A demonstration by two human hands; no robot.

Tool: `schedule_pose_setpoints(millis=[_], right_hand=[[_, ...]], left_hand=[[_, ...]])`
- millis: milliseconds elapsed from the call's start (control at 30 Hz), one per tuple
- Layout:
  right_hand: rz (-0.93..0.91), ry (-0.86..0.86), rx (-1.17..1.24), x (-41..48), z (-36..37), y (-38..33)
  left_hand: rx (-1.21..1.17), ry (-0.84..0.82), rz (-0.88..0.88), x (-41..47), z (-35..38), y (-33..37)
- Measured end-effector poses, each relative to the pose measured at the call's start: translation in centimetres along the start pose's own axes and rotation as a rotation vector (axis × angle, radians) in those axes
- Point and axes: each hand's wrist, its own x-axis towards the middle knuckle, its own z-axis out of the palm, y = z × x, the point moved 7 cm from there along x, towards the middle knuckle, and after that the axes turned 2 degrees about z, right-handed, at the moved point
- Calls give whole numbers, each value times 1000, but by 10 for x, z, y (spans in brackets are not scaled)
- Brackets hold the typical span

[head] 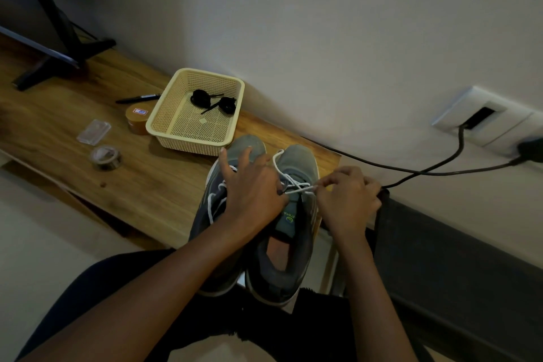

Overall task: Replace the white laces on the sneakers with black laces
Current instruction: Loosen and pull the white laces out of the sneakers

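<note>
Spanning the scene from 9 o'clock to the centre, the wooden table [73, 114] carries the pair of sneakers, left sneaker [245, 145] and right sneaker [299, 156] side by side, touching, heels at 6 o'clock over the person's lap and toes at 12. Just beyond the toes, at 11 o'clock, stands the cream basket [164, 123]. The left hand [252, 197] lies across the left sneaker with two fingers stretched toward the toes; its thumb side meets the right sneaker's lacing, though whether it pinches anything there I cannot tell. The right hand [346, 200], a little apart at 3 o'clock, pinches the white lace [296, 185], which runs taut across the shoe from 9 to 3, at right angles to the sole's long axis. So the likely pull is straight out toward 3 o'clock. The black laces [226, 104] lie coiled in the basket, nearer the left hand.
</note>
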Motion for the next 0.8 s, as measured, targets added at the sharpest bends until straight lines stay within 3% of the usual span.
schedule_pose_setpoints(millis=[100,400,567,800], right_hand=[[80,-29,36,-1,1,4],[-75,-195,-12,-7,16,-14],[-183,-227,-113,-12,28,-22],[-179,-194,-83,-6,26,-17]], left_hand=[[-7,-2,2,0,-1,0],[14,-36,-13,-1,0,-1],[33,-30,4,-2,-1,1],[7,-4,18,-3,-1,1]])
